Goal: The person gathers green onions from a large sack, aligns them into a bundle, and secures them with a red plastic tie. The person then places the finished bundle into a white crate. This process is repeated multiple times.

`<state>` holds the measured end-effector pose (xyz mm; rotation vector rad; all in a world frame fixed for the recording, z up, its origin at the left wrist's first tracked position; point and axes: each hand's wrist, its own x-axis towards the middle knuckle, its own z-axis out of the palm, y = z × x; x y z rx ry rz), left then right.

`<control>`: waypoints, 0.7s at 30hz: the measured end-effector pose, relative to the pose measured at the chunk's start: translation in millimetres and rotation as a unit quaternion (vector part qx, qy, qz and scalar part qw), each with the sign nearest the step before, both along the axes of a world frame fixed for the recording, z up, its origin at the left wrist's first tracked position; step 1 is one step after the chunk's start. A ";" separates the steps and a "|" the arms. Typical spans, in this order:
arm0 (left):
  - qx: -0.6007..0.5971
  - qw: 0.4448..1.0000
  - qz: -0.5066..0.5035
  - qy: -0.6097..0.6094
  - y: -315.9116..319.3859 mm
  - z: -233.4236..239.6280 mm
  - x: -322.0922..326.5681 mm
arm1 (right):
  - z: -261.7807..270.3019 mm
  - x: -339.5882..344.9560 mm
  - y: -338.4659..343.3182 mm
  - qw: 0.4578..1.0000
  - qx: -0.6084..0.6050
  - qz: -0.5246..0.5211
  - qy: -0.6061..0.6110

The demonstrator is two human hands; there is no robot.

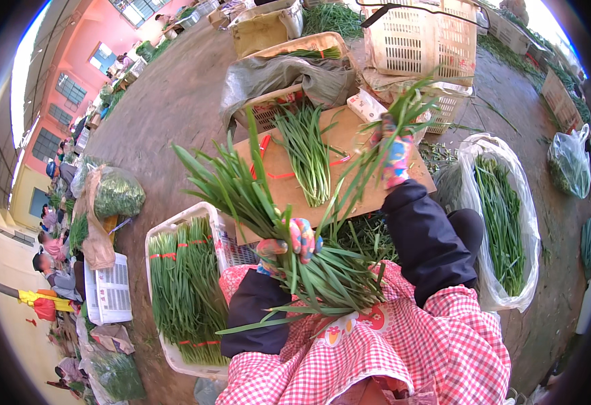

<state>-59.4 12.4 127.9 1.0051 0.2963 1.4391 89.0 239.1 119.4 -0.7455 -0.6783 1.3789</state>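
My left hand (303, 242), in a patterned glove, grips a thick bunch of green garlic chives (240, 195) above my lap. The leaves fan out on both sides of that fist, and some lie over my checked apron (346, 364). Raised to the right, my gloved right hand (396, 157) is closed around a smaller, loose clump of chive leaves (412, 109). Between the hands, a pile of chives (305, 157) rests on a brown board (280, 200), pale stems towards me. Red ties (281, 175) lie beside it on the board.
At the left stands a white crate (156, 238) of chive bundles bound in red. A clear plastic bag (521, 202) of chives is at the right. Beyond the board are a cloth-draped crate (275, 96), a tissue pack (365, 106) and a stacked crate (419, 38). People work far left.
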 end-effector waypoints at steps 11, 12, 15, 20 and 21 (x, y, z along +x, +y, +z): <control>0.073 0.997 -0.024 0.004 -12.6 -14.0 -39.1 | -31.1 116.8 -23.2 0.408 0.217 0.487 -0.741; 0.076 0.997 -0.027 0.001 -12.0 -14.2 -38.2 | -28.3 115.7 -40.8 0.352 0.256 0.492 -0.754; 0.064 0.998 -0.018 -0.009 -9.4 -14.0 -31.3 | -4.4 87.9 -59.0 0.552 0.302 0.432 -0.646; 0.049 0.999 -0.013 0.008 -7.2 -10.3 -26.4 | 27.3 23.8 -87.0 0.754 0.061 0.626 -0.191; 0.051 0.999 -0.013 0.014 -9.2 -10.1 -26.6 | 29.3 16.8 -89.2 0.735 0.056 0.651 -0.179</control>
